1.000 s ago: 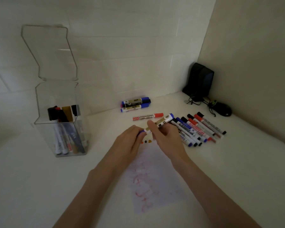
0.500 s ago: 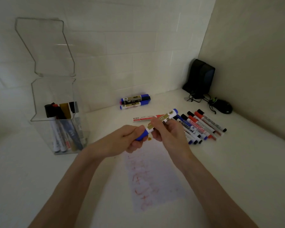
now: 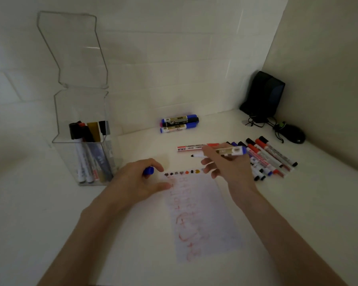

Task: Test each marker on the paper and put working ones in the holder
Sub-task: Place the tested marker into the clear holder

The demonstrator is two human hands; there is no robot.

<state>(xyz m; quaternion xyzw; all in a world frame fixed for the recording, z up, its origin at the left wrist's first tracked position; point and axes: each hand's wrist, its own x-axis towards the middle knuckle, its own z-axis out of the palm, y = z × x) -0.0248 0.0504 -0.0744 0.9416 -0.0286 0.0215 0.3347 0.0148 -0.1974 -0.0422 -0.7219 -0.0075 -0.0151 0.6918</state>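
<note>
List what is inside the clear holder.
The clear holder has several markers standing upright, with black, red and gold caps at the top. Their barrels overlap behind the plastic, so an exact count and the lower tips cannot be made out.

Bare forearms, sleeveless, ringless hands (image 3: 136, 182)

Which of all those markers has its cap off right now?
The blue-ended marker in the right hand: its bare tip shows, and the left hand holds its blue cap. The others appear capped.
</note>
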